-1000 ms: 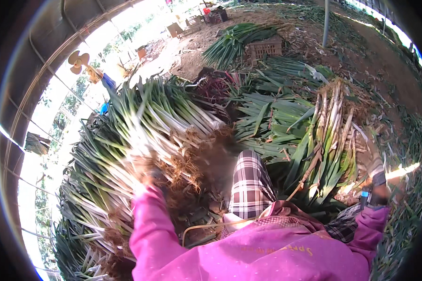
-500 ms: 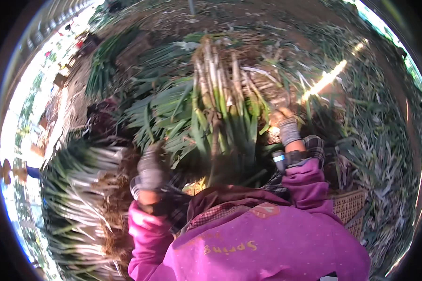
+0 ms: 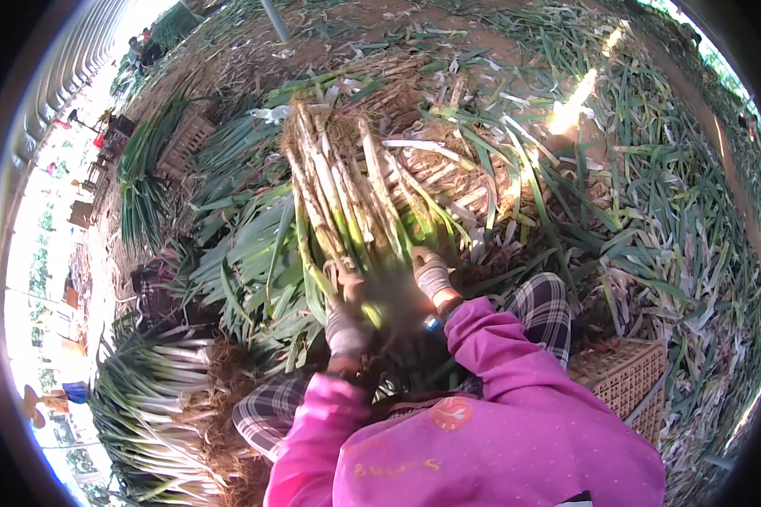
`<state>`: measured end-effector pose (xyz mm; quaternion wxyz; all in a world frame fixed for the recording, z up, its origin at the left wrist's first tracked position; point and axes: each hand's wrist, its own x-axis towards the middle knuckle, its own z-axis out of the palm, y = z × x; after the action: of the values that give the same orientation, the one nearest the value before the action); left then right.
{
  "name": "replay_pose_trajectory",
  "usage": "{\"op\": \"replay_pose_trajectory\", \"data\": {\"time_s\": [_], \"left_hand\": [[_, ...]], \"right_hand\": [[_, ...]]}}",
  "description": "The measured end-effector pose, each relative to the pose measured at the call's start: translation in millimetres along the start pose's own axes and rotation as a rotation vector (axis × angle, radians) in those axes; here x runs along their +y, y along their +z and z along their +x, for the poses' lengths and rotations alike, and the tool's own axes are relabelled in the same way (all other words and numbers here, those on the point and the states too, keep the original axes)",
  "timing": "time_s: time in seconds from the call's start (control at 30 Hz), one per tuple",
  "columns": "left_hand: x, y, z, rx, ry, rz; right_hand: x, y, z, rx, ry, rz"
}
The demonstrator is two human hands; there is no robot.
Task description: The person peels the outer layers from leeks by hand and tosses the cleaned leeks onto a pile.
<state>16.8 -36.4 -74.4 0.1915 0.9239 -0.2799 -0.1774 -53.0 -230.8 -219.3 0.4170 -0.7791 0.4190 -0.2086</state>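
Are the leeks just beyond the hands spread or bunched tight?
Spread: the leeks fan out, with a gap between their root ends. Lower down, blur: cannot tell.

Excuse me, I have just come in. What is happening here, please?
A person has the left hand and right hand, both gloved, at the leafy end of some long leek-like stalks, whose roots point away. Blur hides the exact grip. Whiter stalks lie piled at the left, and a tan crate stands at the right.
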Motion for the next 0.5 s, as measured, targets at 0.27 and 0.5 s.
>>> {"op": "replay_pose_trajectory", "data": {"time_s": [0.27,0.5], "left_hand": [[17.1,-42.1,-55.5,-0.225,0.176,0.043],[51.8,-39.9,-46.3,-0.387,0.053,0.236]], "right_hand": [[7.4,21.7,22.9,-0.537,0.393,-0.320],[52.3,8.8,20.7,-0.550,0.761,0.807]]}}
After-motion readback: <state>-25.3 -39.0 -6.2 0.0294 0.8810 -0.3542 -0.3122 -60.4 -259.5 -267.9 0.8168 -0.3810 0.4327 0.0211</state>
